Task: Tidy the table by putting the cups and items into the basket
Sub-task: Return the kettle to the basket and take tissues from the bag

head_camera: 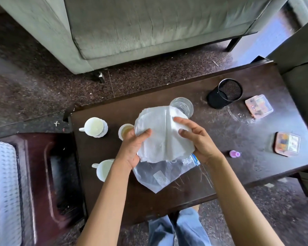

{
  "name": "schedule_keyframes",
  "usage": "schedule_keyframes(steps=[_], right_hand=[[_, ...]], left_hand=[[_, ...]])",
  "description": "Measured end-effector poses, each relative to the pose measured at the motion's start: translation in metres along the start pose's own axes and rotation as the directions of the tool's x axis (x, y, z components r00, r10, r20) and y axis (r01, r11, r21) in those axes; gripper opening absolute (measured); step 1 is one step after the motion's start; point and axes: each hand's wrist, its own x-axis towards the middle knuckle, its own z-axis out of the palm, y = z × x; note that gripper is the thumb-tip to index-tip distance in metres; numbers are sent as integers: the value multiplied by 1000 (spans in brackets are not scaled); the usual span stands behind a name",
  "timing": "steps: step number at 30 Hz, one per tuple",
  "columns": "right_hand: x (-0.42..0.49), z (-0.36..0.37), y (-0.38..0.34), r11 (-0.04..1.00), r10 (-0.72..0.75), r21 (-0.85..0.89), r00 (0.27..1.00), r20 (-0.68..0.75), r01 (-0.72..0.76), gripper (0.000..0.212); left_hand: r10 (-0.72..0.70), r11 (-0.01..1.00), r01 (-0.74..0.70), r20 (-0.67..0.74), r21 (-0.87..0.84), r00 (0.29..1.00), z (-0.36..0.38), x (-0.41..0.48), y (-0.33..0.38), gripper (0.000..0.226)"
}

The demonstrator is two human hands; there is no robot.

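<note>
Both hands hold a crumpled white paper sheet (163,134) above the dark table (220,139). My left hand (134,145) grips its left edge and my right hand (196,139) grips its right side. A clear plastic bag (160,174) lies flat on the table under the sheet. Two white mugs stand to the left, one at the back (94,126) and one nearer me (104,168), partly hidden by my left arm. A small cup of amber liquid (124,131) sits beside my left hand. A clear glass (182,104) stands behind the sheet.
A black mesh pen holder (225,93) stands at the back right. Two clear plastic boxes (259,106) (287,143) and a small purple bottle (235,154) lie on the right. A patterned white basket (4,174) sits on a stool at far left. A grey sofa (149,29) is behind.
</note>
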Motion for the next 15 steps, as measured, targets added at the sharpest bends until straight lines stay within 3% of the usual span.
schedule_keyframes(steps=[1,3,4,5,7,9,10,12,15], right_hand=[[1,0,4,989,-21,-150,998,-51,13,34],[2,5,8,843,-130,-538,978,-161,24,35],[1,10,9,790,-177,-612,967,-182,29,37],[1,14,8,819,-200,-569,967,-158,77,39],[-5,20,2,952,-193,-246,981,-25,181,40],[-8,19,-7,988,-146,63,987,63,142,43],[-8,16,-9,986,-110,134,990,84,98,44],[-1,8,-6,991,-42,131,993,114,27,46],[9,-4,6,985,38,-173,997,67,-26,49]], left_hand=[[6,1000,-5,-24,24,1000,1,1,-3,31],[17,996,-12,-56,93,998,2,1,-8,32],[25,992,-18,-55,125,998,2,2,-10,35],[36,990,-30,-42,137,998,2,1,-12,36],[61,994,-62,14,93,998,3,-3,-10,33],[80,997,-81,68,10,994,-2,-7,-7,35],[83,997,-82,94,-11,992,-5,-9,-6,37],[42,999,-42,111,-4,993,-11,-8,-6,42],[-9,994,8,6,113,1000,-10,-3,-10,35]])
